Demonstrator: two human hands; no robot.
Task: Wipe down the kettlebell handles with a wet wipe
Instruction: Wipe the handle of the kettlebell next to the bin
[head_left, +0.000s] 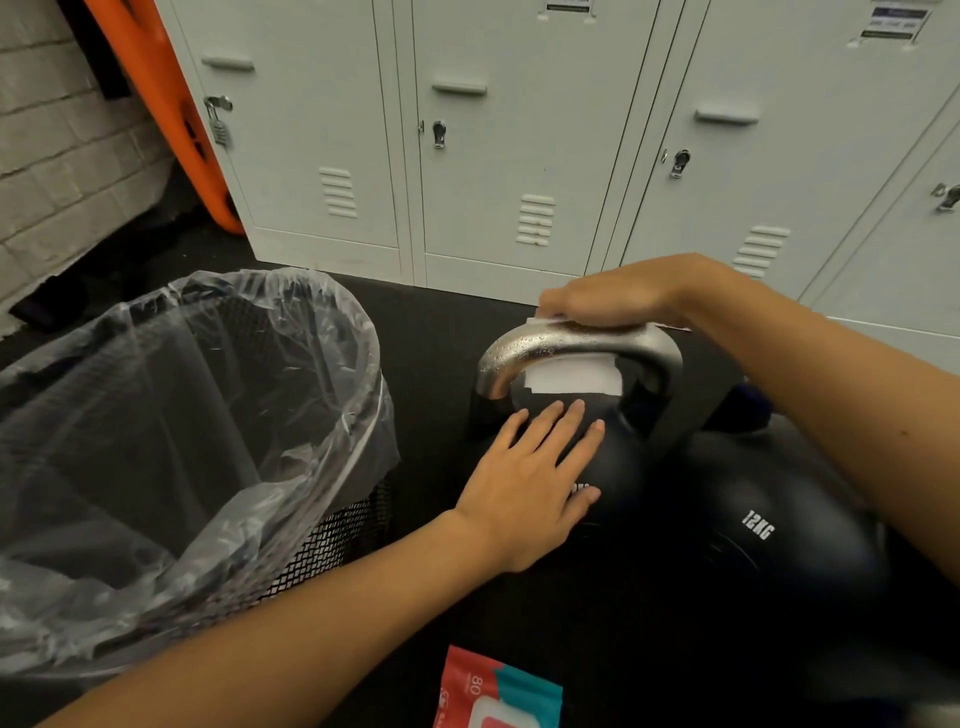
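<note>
A row of pale grey metal lockers (519, 156) runs across the back of the room, each door with a recessed handle, a latch and a small louvred vent. A combination padlock (219, 127) hangs on the leftmost door. To the left stands a white-painted brick wall (57, 156), and a bright orange plastic board (171, 114) leans in the gap between it and the lockers. The floor is dark, speckled black rubber matting (431, 322). Paper notices (891, 23) are stuck near the tops of the doors. Lighting is even and dim.
</note>
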